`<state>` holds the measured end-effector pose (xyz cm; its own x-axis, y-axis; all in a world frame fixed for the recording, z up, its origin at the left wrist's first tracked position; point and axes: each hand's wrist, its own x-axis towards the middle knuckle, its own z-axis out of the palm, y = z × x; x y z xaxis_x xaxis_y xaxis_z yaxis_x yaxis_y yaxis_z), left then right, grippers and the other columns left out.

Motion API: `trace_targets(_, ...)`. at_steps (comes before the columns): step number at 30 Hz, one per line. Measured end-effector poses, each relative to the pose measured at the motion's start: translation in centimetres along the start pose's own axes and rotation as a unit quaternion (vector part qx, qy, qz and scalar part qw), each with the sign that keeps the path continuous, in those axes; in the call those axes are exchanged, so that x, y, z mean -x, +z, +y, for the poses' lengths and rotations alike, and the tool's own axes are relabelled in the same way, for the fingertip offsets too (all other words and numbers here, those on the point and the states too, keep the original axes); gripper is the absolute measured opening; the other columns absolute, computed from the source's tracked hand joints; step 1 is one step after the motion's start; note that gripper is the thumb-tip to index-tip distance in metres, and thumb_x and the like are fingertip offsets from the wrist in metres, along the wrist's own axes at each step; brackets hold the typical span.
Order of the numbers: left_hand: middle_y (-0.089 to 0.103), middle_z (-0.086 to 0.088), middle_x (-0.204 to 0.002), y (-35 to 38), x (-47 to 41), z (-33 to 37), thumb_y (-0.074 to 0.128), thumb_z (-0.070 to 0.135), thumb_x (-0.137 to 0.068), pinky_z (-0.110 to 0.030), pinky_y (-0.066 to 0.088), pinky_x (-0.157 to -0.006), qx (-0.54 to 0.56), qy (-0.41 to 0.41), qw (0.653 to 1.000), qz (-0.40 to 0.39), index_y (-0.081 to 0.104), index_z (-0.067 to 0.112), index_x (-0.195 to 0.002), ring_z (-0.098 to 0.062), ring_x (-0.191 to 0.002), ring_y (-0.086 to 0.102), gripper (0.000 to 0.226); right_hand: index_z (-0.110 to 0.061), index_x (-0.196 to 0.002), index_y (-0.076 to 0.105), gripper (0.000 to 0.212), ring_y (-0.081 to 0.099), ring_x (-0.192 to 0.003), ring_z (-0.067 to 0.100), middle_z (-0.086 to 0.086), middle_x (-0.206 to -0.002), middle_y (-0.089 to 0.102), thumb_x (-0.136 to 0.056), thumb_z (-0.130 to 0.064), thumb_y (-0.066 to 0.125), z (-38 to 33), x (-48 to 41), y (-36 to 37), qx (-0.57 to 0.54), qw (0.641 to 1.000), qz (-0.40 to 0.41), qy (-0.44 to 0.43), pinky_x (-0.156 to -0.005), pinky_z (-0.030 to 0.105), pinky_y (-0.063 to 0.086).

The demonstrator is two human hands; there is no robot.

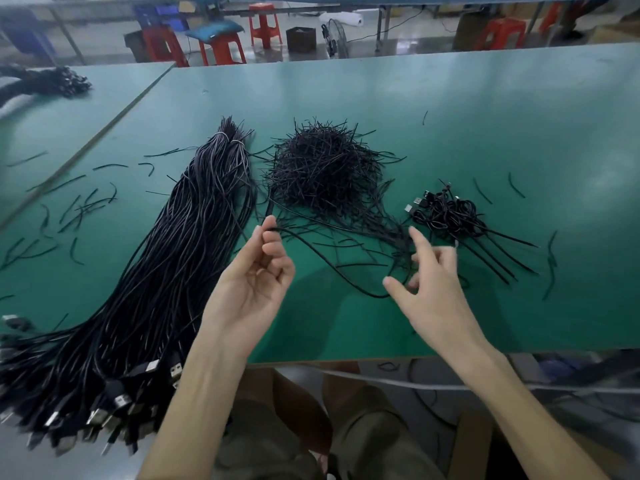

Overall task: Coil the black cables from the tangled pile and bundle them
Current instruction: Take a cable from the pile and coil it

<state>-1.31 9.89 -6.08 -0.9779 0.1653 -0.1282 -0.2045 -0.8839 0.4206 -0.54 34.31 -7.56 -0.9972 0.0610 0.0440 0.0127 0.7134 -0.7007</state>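
Note:
One black cable runs in a sagging loop between my hands above the green table. My left hand pinches its end between thumb and forefinger, palm up. My right hand has fingers spread and loosely bent around the cable's other part; whether it grips is unclear through blur. A long bundle of straight black USB cables lies at the left, plugs at the near edge. A tangled pile of short black ties sits in the middle. A few coiled, tied cables lie at the right.
Loose short black ties are scattered on the left and right of the table. Another black bundle lies at the far left. Red stools, a fan and boxes stand on the floor beyond the table.

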Motion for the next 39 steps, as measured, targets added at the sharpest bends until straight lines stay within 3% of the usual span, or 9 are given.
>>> trace_targets(4,0.061,0.006,-0.088,0.9,0.0,-0.6,0.059,0.025,-0.098,-0.019,0.051,-0.066,0.014,-0.009,1.0,-0.011,0.077,0.009,-0.106,-0.003,-0.071,0.061,0.025,-0.027,-0.142,0.056,0.044,0.031,-0.134,0.018,-0.003,-0.146,0.039,-0.099,-0.034,0.061,-1.5,1.1,-0.1,0.136,0.978,0.08,-0.138,-0.11,0.039,0.029)
trace_targets(7,0.062,0.005,-0.091,1.8,0.0,-0.9,0.056,0.037,-0.099,-0.02,0.052,-0.072,-0.088,0.02,0.996,0.008,0.077,0.023,-0.092,-0.007,-0.083,0.062,0.026,-0.029,-0.14,0.058,0.047,0.033,-0.135,0.006,-0.014,-0.138,0.052,-0.1,-0.051,0.046,-3.4,1.9,0.4,0.062,0.98,-0.011,-0.191,-0.113,0.032,0.022)
trace_targets(11,0.066,0.003,-0.098,2.2,0.4,-1.0,0.051,0.036,-0.103,-0.032,0.054,-0.098,-0.097,0.017,0.995,-0.001,0.062,0.02,-0.082,-0.015,-0.101,0.069,0.029,-0.025,-0.117,0.071,0.032,0.056,-0.105,0.008,-0.014,-0.102,0.069,-0.104,-0.041,0.047,-4.3,2.4,2.3,0.03,0.97,-0.097,-0.22,-0.105,0.032,0.034)
trace_targets(16,0.031,0.009,-0.061,2.0,1.3,-0.2,0.043,0.037,-0.109,-0.022,0.034,-0.057,-0.073,-0.019,0.995,-0.059,0.054,0.021,-0.082,-0.009,-0.052,0.025,0.033,-0.022,-0.084,0.066,0.034,0.052,-0.09,0.006,-0.011,-0.083,0.057,-0.105,-0.039,0.046,-3.7,2.3,3.0,-0.033,0.976,-0.112,-0.185,-0.085,0.03,0.043)
trace_targets(22,0.028,0.01,-0.051,1.6,2.4,-0.3,0.038,0.042,-0.108,-0.02,0.038,-0.056,-0.168,-0.017,0.976,-0.135,0.058,0.021,-0.078,-0.007,-0.046,0.023,0.042,-0.021,-0.067,0.053,0.053,0.049,-0.056,0.008,-0.009,-0.058,0.05,-0.097,-0.064,0.045,-3.0,1.5,1.9,-0.026,0.979,-0.107,-0.173,-0.055,0.019,0.032)
trace_targets(27,0.07,-0.001,-0.073,2.1,3.7,0.2,0.043,0.029,-0.11,-0.029,0.049,-0.066,-0.453,-0.102,0.814,-0.348,0.066,0.006,-0.091,-0.018,-0.06,0.063,0.038,-0.017,-0.057,0.046,0.068,0.044,-0.058,0.014,-0.001,-0.058,0.049,-0.075,-0.083,0.052,-2.8,-0.5,-0.3,0.037,0.981,-0.093,-0.168,-0.058,0.031,0.036)
trace_targets(32,0.077,-0.008,-0.109,1.7,2.7,-2.0,0.049,0.029,-0.106,-0.045,0.053,-0.099,-0.707,-0.051,0.668,-0.224,0.073,0.012,-0.119,-0.016,-0.099,0.069,0.032,-0.023,-0.053,0.048,0.054,0.033,-0.047,0.006,-0.01,-0.047,0.041,-0.095,-0.052,0.063,-4.2,0.1,0.2,-0.14,0.971,-0.093,-0.171,-0.05,0.018,0.029)
trace_targets(36,0.064,0.004,-0.081,0.8,2.3,-3.1,0.05,0.045,-0.103,-0.038,0.041,-0.067,-0.699,0.069,0.702,-0.12,0.071,0.022,-0.108,-0.014,-0.072,0.051,0.032,-0.022,-0.061,0.046,0.047,0.036,-0.048,0.008,-0.01,-0.052,0.043,-0.105,-0.039,0.051,-5.4,0.6,0.3,-0.149,0.967,-0.042,-0.201,-0.05,0.018,0.029)
trace_targets(39,0.076,0.012,-0.11,0.1,1.9,-3.3,0.049,0.039,-0.103,-0.027,0.052,-0.096,-0.627,0.114,0.766,-0.081,0.071,0.022,-0.118,-0.005,-0.108,0.068,0.032,-0.025,-0.07,0.059,0.04,0.039,-0.043,0.009,-0.013,-0.052,0.049,-0.106,-0.038,0.049,-5.9,1.1,-0.1,-0.15,0.967,-0.032,-0.206,-0.046,0.02,0.03)
